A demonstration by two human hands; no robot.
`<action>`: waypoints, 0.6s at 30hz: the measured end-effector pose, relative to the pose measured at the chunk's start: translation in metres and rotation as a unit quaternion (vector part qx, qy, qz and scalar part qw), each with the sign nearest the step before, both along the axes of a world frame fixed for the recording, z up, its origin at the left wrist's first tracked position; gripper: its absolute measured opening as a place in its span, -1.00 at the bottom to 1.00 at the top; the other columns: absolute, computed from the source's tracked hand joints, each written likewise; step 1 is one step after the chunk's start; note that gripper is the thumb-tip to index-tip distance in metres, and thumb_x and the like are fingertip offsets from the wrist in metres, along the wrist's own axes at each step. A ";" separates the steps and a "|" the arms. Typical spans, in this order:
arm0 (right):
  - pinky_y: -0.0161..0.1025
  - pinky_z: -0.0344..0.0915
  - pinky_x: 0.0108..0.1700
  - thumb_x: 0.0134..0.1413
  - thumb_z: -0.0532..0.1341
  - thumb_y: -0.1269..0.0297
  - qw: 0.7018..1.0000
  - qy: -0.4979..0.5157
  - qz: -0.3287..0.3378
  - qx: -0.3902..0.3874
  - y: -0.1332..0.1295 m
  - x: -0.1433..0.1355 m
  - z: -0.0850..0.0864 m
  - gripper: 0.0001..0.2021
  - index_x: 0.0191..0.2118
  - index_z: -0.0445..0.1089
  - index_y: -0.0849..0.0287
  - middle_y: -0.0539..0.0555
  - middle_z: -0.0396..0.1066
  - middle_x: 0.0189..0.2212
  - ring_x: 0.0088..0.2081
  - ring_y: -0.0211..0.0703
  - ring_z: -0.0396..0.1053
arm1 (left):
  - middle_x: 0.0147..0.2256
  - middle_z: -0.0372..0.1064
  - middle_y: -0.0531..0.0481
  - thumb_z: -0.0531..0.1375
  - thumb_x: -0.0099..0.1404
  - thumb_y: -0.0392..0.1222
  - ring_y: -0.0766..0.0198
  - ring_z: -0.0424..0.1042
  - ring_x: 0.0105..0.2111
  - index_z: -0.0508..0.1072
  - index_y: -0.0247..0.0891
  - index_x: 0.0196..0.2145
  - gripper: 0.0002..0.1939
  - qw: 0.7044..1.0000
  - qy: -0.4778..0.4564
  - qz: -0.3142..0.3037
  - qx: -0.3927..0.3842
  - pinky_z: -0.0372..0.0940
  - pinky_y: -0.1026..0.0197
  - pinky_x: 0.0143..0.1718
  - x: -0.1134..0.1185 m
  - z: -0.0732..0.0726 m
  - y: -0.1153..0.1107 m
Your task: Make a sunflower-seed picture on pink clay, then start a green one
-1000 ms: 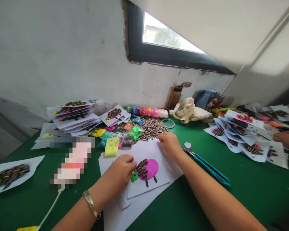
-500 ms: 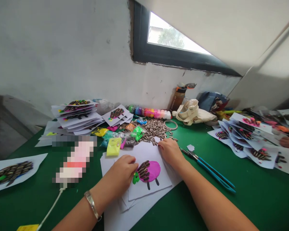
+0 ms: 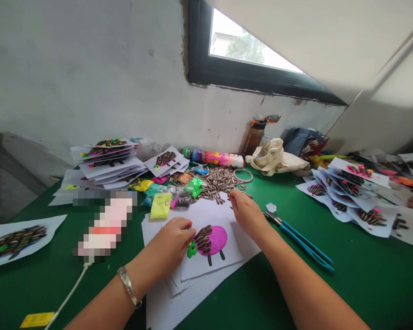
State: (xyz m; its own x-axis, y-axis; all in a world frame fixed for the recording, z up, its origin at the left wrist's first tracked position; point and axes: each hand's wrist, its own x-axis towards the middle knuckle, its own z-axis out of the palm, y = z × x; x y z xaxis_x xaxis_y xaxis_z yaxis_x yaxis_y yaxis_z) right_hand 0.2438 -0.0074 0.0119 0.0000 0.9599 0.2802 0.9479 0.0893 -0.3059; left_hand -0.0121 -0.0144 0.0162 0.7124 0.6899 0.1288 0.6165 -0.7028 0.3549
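A white sheet with a clay figure (image 3: pixel 217 240) lies on a paper stack (image 3: pixel 161 307). Its body is magenta with rows of striped sunflower seeds on the left half, a green head, and two dark seed legs. My left hand (image 3: pixel 174 243) rests at the sheet's left edge, fingers curled and pinched by the green head; whatever is between the tips is hidden. My right hand (image 3: pixel 249 214) is above the sheet's upper right corner, at the near edge of a loose sunflower seed pile (image 3: pixel 220 179). Its thumb and fingers are pinched together, contents not visible.
Clay packets, including a yellow one (image 3: pixel 160 205), lie beside the seeds. Blue-handled tweezers (image 3: pixel 304 245) lie at right, near a tape ring (image 3: pixel 243 175). Finished picture stacks stand left (image 3: pixel 113 169) and right (image 3: pixel 351 197). A bottle (image 3: pixel 253 137) and cloth bag (image 3: pixel 273 160) stand behind; another person's hand shows far right.
My right hand has lifted slightly up and right, off the sheet's top corner beside the seeds. My left hand stays at the sheet's left edge. The view has shifted a little.
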 end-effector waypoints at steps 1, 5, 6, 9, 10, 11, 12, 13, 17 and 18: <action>-0.28 0.18 -0.27 0.29 -0.02 0.39 0.998 0.063 0.027 -0.002 -0.007 -0.003 0.003 -0.79 -0.20 0.36 0.15 0.06 0.42 -0.34 -0.32 -0.16 0.31 | -0.10 0.39 -0.21 0.00 0.38 -0.35 0.05 0.37 -0.08 0.55 -0.26 -0.19 -0.69 1.000 -0.002 -0.001 -0.001 0.32 0.04 -0.03 0.000 0.000 0.000; -0.33 0.21 -0.28 0.15 0.07 0.43 0.956 0.248 0.139 -0.070 -0.036 -0.018 0.008 -0.82 -0.35 0.41 0.13 -0.03 0.43 -0.41 -0.34 -0.23 0.34 | -0.10 0.39 -0.20 0.02 0.38 -0.35 0.06 0.36 -0.08 0.54 -0.25 -0.19 -0.72 1.000 -0.003 -0.005 -0.010 0.31 0.04 -0.02 0.000 0.000 0.001; -0.33 0.21 -0.27 0.14 0.07 0.45 0.949 0.265 0.147 -0.084 -0.042 -0.021 0.008 -0.81 -0.33 0.43 0.12 -0.04 0.44 -0.40 -0.34 -0.23 0.34 | -0.10 0.39 -0.19 0.03 0.37 -0.35 0.06 0.36 -0.08 0.54 -0.25 -0.19 -0.72 1.000 -0.003 -0.005 -0.011 0.30 0.04 -0.02 0.000 0.001 0.001; -0.33 0.20 -0.30 0.13 0.09 0.44 0.945 0.276 0.143 -0.102 -0.050 -0.027 0.008 -0.81 -0.32 0.45 0.12 -0.05 0.44 -0.42 -0.36 -0.24 0.33 | -0.10 0.39 -0.19 0.03 0.36 -0.36 0.06 0.36 -0.08 0.54 -0.25 -0.19 -0.72 1.000 0.000 -0.004 -0.011 0.31 0.04 -0.02 0.000 0.002 0.001; -0.33 0.18 -0.32 0.12 0.10 0.44 0.946 0.273 0.142 -0.103 -0.050 -0.027 0.009 -0.82 -0.34 0.45 0.13 -0.05 0.43 -0.44 -0.38 -0.25 0.32 | -0.11 0.39 -0.20 0.03 0.37 -0.35 0.06 0.37 -0.08 0.54 -0.26 -0.19 -0.72 1.000 0.002 -0.004 -0.011 0.31 0.04 -0.03 0.001 0.002 0.001; -0.34 0.17 -0.33 0.12 0.11 0.44 0.947 0.270 0.144 -0.103 -0.050 -0.027 0.009 -0.82 -0.37 0.45 0.14 -0.06 0.42 -0.46 -0.39 -0.26 0.31 | -0.11 0.39 -0.20 0.03 0.37 -0.35 0.05 0.37 -0.09 0.54 -0.27 -0.19 -0.72 1.000 0.002 -0.005 -0.010 0.31 0.03 -0.03 0.001 0.002 0.001; -0.34 0.17 -0.33 0.12 0.10 0.45 0.946 0.269 0.149 -0.102 -0.049 -0.027 0.009 -0.81 -0.38 0.45 0.15 -0.05 0.42 -0.46 -0.39 -0.26 0.31 | -0.11 0.40 -0.20 0.02 0.37 -0.35 0.05 0.37 -0.09 0.54 -0.27 -0.20 -0.72 1.000 0.001 -0.006 -0.008 0.31 0.03 -0.03 0.001 0.002 0.001; -0.35 0.17 -0.32 0.13 0.09 0.47 0.945 0.270 0.156 -0.103 -0.048 -0.027 0.010 -0.80 -0.38 0.45 0.15 -0.05 0.42 -0.45 -0.38 -0.27 0.31 | -0.11 0.40 -0.21 0.02 0.37 -0.34 0.05 0.37 -0.08 0.55 -0.27 -0.20 -0.72 1.000 -0.001 -0.007 -0.006 0.31 0.03 -0.02 0.001 0.002 0.001; -0.36 0.17 -0.31 0.14 0.06 0.53 0.943 0.261 0.177 -0.111 -0.048 -0.029 0.009 -0.74 -0.35 0.46 0.14 -0.06 0.43 -0.45 -0.38 -0.29 0.31 | -0.09 0.39 -0.21 0.02 0.37 -0.35 0.06 0.36 -0.07 0.55 -0.28 -0.19 -0.72 1.000 -0.004 -0.008 -0.004 0.30 0.03 0.00 0.001 0.002 0.001; -0.36 0.16 -0.32 0.13 0.07 0.54 0.945 0.249 0.178 -0.113 -0.048 -0.030 0.008 -0.75 -0.35 0.47 0.14 -0.06 0.43 -0.45 -0.38 -0.29 0.31 | -0.09 0.39 -0.20 0.02 0.37 -0.35 0.07 0.36 -0.08 0.54 -0.28 -0.19 -0.72 1.000 -0.003 -0.008 -0.006 0.30 0.04 0.00 0.001 0.002 0.001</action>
State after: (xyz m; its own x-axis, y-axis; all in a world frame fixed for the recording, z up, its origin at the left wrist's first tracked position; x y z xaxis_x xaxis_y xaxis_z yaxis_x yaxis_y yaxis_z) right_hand 0.2136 -0.0552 0.0195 -0.2572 0.9590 0.1187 0.6038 0.2554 -0.7552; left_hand -0.0111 -0.0137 0.0184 0.7222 0.6803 0.1250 0.6032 -0.7078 0.3676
